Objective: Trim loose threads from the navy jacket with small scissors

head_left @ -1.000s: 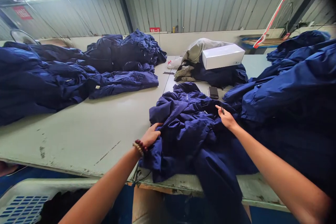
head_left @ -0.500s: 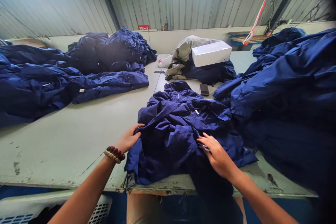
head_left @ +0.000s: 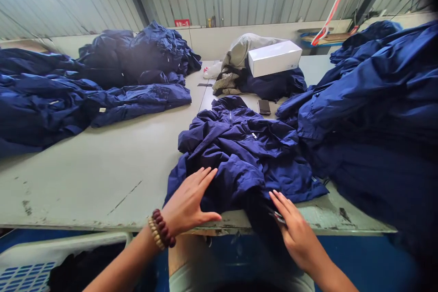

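A navy blue zip jacket (head_left: pixel 236 146) lies spread on the table before me, collar away from me, its lower part hanging over the front edge. My left hand (head_left: pixel 191 198) is open over the jacket's lower left part, fingers stretched and thumb apart, holding nothing. At the lower right, my right hand (head_left: pixel 290 223) reaches over the hanging dark cloth with its fingers extended. Tucked under those fingers is a small tool that looks like thread snips (head_left: pixel 279 218), mostly hidden by the hand.
Heaps of navy garments lie on the left (head_left: pixel 137 54) and right (head_left: pixel 369 100) of the table (head_left: pixel 85 173). Behind the jacket are a white box (head_left: pixel 273 58) on dark cloth and a small dark flat object (head_left: pixel 264 107). A white basket (head_left: pixel 27 255) stands below, left.
My left hand has let go of the jacket's left edge and moved right and nearer, fingers opening. My right hand has come down toward the table edge. The view has tilted down slightly.
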`<state>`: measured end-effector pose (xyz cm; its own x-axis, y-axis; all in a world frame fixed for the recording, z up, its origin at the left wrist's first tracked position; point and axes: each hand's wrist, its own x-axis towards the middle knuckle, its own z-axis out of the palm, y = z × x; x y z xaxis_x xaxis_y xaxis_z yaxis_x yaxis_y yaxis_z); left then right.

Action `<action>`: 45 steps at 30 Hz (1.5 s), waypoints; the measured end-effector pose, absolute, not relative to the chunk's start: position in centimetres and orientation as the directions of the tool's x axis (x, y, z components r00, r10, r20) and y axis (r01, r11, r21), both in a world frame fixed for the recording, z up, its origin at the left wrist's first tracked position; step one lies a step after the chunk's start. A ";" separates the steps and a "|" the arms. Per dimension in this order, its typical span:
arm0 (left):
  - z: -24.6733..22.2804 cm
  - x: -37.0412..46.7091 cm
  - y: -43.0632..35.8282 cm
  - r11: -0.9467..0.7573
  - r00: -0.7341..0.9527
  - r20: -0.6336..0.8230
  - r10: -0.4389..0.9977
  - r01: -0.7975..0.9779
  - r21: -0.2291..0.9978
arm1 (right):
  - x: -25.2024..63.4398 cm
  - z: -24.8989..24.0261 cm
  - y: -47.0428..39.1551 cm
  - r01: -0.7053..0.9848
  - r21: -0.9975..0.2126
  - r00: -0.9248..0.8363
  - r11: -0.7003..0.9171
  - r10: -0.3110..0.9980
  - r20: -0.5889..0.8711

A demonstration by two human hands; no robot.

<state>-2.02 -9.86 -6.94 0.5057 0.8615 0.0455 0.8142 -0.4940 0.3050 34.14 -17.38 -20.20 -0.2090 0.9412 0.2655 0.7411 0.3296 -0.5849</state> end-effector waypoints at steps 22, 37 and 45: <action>-9.1 -6.1 -13.6 -0.527 0.577 -0.124 0.807 0.799 0.290 | 43.9 -3.6 11.2 0.861 -0.508 0.139 0.027 0.948 0.285; -12.7 6.4 -9.4 -0.483 0.483 0.068 0.873 0.834 0.267 | 33.6 -16.4 -10.7 0.548 -0.737 -0.281 0.396 0.917 0.284; -14.6 5.3 -8.6 -0.486 0.535 -0.152 0.831 0.832 0.269 | 34.9 -18.7 -11.7 0.472 -0.795 -0.327 0.380 0.913 0.242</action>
